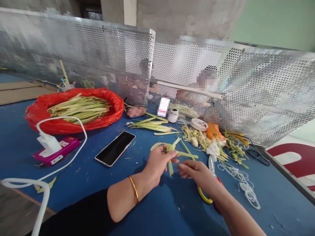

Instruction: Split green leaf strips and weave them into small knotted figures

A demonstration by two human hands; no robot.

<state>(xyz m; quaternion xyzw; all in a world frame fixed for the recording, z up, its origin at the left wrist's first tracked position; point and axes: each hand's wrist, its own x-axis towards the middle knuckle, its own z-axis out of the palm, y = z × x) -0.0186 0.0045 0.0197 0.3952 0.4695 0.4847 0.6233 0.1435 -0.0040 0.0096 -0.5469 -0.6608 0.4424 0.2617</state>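
My left hand (158, 162), with a gold bangle on the wrist, pinches a small knotted weave of pale green leaf strips (170, 148) between thumb and fingers. Several flat strip ends stick out from it to the sides and downward. Close to its right, my right hand (194, 170) has its fingers curled together just off the weave; what they hold, if anything, is hidden. Beneath the right hand and forearm lie scissors, with a metal blade (211, 165) and a yellow handle loop (204, 195) showing. A red handle part is mostly covered by the forearm.
A red plastic bag (116, 109) of leaf strips stands back left. Nearer are a phone (115, 149) and a purple power strip (57, 151) with a white cable. Leaf scraps (197, 136), a tape roll (199, 124) and white string (248, 193) lie right. A perforated metal screen (118, 55) runs behind.
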